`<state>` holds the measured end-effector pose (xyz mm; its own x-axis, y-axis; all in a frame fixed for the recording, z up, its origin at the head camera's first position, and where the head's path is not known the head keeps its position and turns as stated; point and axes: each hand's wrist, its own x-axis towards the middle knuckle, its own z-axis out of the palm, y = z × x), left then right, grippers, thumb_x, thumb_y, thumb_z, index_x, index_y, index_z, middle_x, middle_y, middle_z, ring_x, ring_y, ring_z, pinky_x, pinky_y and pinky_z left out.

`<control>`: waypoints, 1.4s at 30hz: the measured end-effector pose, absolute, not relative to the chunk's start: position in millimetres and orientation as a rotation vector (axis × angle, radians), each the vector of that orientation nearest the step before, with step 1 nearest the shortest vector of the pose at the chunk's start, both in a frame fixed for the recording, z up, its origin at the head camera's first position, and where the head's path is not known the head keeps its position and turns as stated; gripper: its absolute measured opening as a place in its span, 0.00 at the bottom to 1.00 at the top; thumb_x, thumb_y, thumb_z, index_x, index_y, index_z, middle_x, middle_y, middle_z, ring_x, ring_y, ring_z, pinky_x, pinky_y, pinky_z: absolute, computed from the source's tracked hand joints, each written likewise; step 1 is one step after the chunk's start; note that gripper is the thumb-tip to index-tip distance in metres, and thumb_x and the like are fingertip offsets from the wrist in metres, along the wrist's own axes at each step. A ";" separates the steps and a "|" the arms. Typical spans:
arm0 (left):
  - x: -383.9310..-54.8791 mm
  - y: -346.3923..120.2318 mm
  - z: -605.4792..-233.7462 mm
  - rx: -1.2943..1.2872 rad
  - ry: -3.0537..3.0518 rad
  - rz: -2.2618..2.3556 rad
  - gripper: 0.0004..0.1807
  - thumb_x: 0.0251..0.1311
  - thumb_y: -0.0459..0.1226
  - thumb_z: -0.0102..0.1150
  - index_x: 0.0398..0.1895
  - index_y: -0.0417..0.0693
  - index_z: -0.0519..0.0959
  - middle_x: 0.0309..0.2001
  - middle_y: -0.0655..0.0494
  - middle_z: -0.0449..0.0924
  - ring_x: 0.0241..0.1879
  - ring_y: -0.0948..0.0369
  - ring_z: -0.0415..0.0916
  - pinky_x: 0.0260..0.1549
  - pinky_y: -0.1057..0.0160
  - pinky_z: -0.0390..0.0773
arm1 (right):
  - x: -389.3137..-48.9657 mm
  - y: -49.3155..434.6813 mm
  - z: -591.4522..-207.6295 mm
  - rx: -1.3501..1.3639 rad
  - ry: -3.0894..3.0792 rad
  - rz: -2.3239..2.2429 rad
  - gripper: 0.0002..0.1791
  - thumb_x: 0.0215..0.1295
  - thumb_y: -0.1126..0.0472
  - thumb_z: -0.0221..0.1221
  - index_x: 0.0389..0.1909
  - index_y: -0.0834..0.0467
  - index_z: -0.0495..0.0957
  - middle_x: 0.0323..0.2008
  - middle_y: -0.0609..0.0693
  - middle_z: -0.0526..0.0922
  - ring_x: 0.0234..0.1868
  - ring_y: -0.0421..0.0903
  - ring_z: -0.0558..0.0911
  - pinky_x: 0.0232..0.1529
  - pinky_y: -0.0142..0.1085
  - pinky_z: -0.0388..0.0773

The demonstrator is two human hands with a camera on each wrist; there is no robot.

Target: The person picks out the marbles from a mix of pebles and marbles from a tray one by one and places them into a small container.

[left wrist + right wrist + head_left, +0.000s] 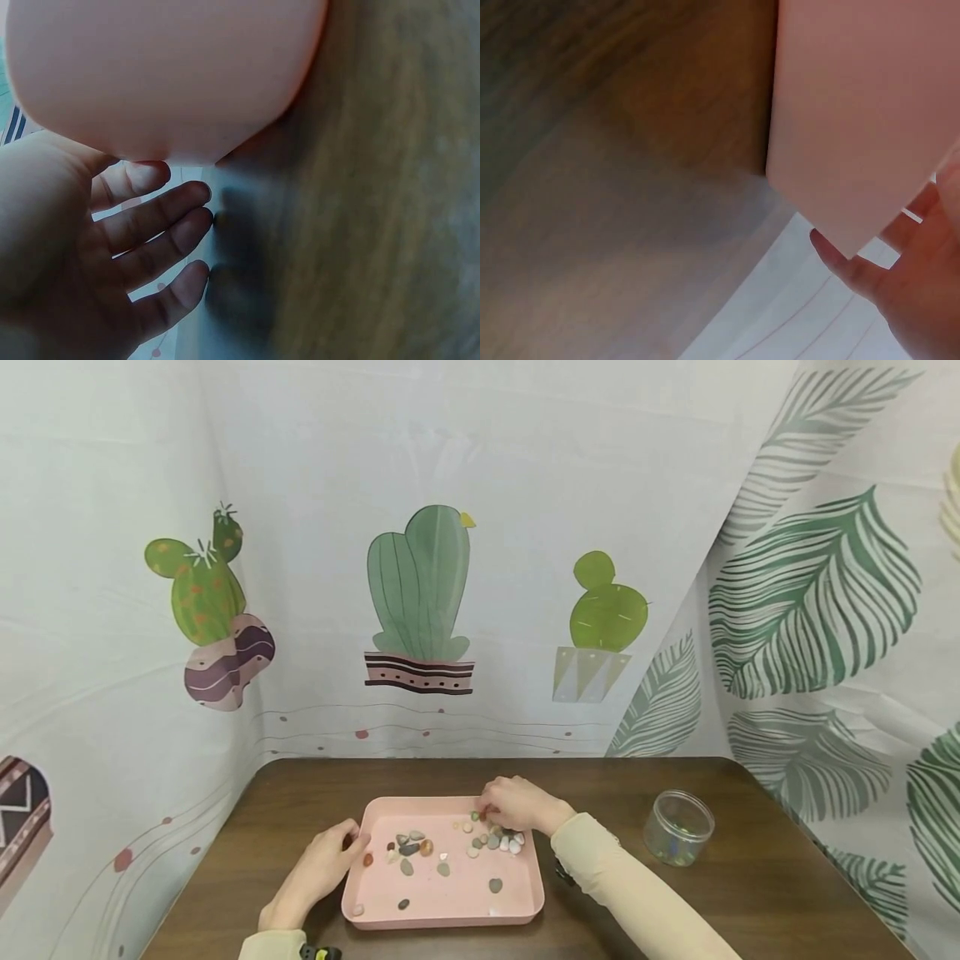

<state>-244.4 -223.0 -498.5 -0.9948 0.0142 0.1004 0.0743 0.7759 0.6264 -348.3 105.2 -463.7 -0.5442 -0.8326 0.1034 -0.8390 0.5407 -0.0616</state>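
A shallow pink tray [450, 922] lies on the table with many small pebbles spread in it. My left hand [324, 862] is at the tray's left rim. In the left wrist view its fingers [154, 229] hang loosely bent outside the tray wall, and the thumb is mostly hidden. My right hand [517, 804] reaches over the back right part of the tray, fingers bent down among the pebbles. A green pebble [475, 816] and a reddish one lie right at its fingertips. The right wrist view shows fingers behind the tray wall [862, 112]; whether they pinch a pebble I cannot tell.
White pebbles [512, 843] are grouped near the tray's right wall, and dark and brown ones [409, 849] left of its middle. A clear round tub [678, 828] with some greenish contents stands on the brown wooden table [750, 877] to the right. Behind hangs a printed cloth.
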 end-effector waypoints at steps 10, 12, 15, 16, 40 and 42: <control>-245.2 -224.1 -498.4 -0.053 -2.882 -1.032 0.10 0.68 0.41 0.56 0.29 0.51 0.71 0.21 0.58 0.62 0.21 0.61 0.61 0.20 0.63 0.59 | -345.6 98.9 -468.8 1.426 -2.753 0.088 0.03 0.60 0.58 0.67 0.32 0.46 0.82 0.28 0.38 0.74 0.31 0.35 0.71 0.32 0.33 0.70; -245.4 -224.4 -498.6 -0.053 -2.883 -1.033 0.10 0.68 0.41 0.56 0.29 0.51 0.71 0.21 0.58 0.62 0.21 0.61 0.61 0.20 0.63 0.59 | -345.2 97.0 -467.8 1.421 -2.761 0.077 0.03 0.60 0.58 0.67 0.32 0.46 0.82 0.28 0.38 0.73 0.30 0.36 0.70 0.31 0.33 0.70; -245.3 -224.8 -498.6 -0.055 -2.882 -1.035 0.09 0.68 0.41 0.56 0.29 0.51 0.71 0.21 0.58 0.62 0.21 0.61 0.61 0.19 0.63 0.59 | -344.6 93.9 -467.1 1.407 -2.765 0.055 0.02 0.60 0.55 0.66 0.31 0.46 0.82 0.27 0.38 0.72 0.30 0.36 0.70 0.31 0.34 0.70; -245.3 -224.8 -498.5 -0.057 -2.882 -1.035 0.09 0.68 0.41 0.56 0.29 0.51 0.71 0.21 0.58 0.62 0.21 0.61 0.61 0.20 0.63 0.59 | -344.5 92.9 -467.1 1.399 -2.765 0.045 0.03 0.60 0.55 0.66 0.31 0.46 0.81 0.27 0.38 0.71 0.30 0.36 0.70 0.31 0.34 0.70; -247.0 -223.7 -500.1 -0.073 -2.876 -1.034 0.10 0.68 0.41 0.56 0.29 0.51 0.71 0.21 0.58 0.62 0.22 0.61 0.61 0.20 0.63 0.59 | -333.4 101.0 -452.6 1.319 -2.753 0.095 0.07 0.60 0.55 0.68 0.37 0.49 0.84 0.36 0.41 0.80 0.39 0.39 0.76 0.39 0.41 0.72; -247.2 -224.2 -500.7 -0.078 -2.875 -1.032 0.10 0.68 0.41 0.56 0.30 0.51 0.71 0.21 0.58 0.62 0.22 0.61 0.61 0.20 0.63 0.59 | -331.7 105.5 -450.2 1.319 -2.744 0.097 0.08 0.60 0.53 0.67 0.39 0.50 0.84 0.39 0.42 0.81 0.41 0.40 0.77 0.41 0.42 0.73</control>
<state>-247.2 -224.2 -500.7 -0.9950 0.0186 0.0981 0.0768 0.7711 0.6321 -331.7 105.5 -450.2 -0.6213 -0.7753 0.1133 -0.7814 0.6239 -0.0160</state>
